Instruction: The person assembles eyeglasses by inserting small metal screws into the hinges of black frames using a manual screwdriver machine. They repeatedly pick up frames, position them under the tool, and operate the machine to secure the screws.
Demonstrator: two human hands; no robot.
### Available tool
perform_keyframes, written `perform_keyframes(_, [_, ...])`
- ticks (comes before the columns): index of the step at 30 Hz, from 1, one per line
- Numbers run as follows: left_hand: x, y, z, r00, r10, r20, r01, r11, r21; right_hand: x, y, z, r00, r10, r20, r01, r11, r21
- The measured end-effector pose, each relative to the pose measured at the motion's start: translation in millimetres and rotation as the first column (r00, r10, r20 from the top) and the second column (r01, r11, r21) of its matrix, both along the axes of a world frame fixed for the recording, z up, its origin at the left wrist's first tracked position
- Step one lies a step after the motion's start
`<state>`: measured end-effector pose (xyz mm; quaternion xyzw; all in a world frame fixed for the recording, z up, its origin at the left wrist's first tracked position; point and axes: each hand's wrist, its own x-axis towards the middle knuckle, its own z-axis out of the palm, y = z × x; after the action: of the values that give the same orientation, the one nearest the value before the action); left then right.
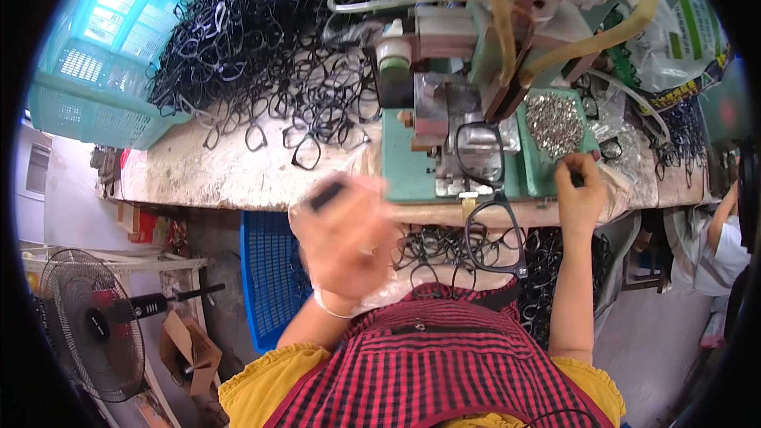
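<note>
A black eyeglass frame (498, 190) stands on end at the press machine (468, 147), one rim above the other. My left hand (349, 234) is left of it, in front of the bench edge. Motion smears its fingers; a dark patch shows near its fingertips and a pale bangle circles the wrist. At the near right corner of the green tray (541, 182), my right hand (581, 182) has thumb and fingers drawn together; whatever they hold is too small to make out. Small silvery metal parts (555, 123) lie heaped in that tray.
A big pile of black eyeglass frames (238, 40) covers the bench's back left, beside turquoise baskets (95, 111). More frames (436, 250) lie below the bench edge, near a blue basket (269, 277). Hoses (590, 43) hang by the machine. A fan (91, 325) stands lower left.
</note>
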<state>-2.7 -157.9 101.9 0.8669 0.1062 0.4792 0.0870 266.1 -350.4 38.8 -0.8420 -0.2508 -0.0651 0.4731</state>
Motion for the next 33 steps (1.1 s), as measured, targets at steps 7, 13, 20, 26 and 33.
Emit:
perform_keyframes(7, [6,109,36,0.940,0.224,-0.259,-0.201,0.973,0.113,6,25,21,0.992,0.023,0.124,-0.044,0.984,0.171])
perform_keyframes(13, [-15,195,-59,0.729,-0.072,-0.681,0.063,0.997,-0.038,14,4,-5,0.965,-0.009,0.261,-0.005,0.999,0.054])
perform_keyframes(20, [-11,154,-51,0.969,0.081,0.232,0.081,0.785,-0.615,-15,-50,7,0.945,-0.186,0.270,0.180,0.983,0.048])
perform_keyframes(26, [38,120,-27,0.906,0.161,0.391,0.174,0.701,-0.692,-29,20,75,0.951,0.300,0.071,-0.308,0.912,0.270])
perform_keyframes(33, [31,87,-61,0.894,0.083,0.441,0.374,0.406,-0.834,-34,94,73,0.889,0.429,-0.160,-0.274,0.778,0.566])
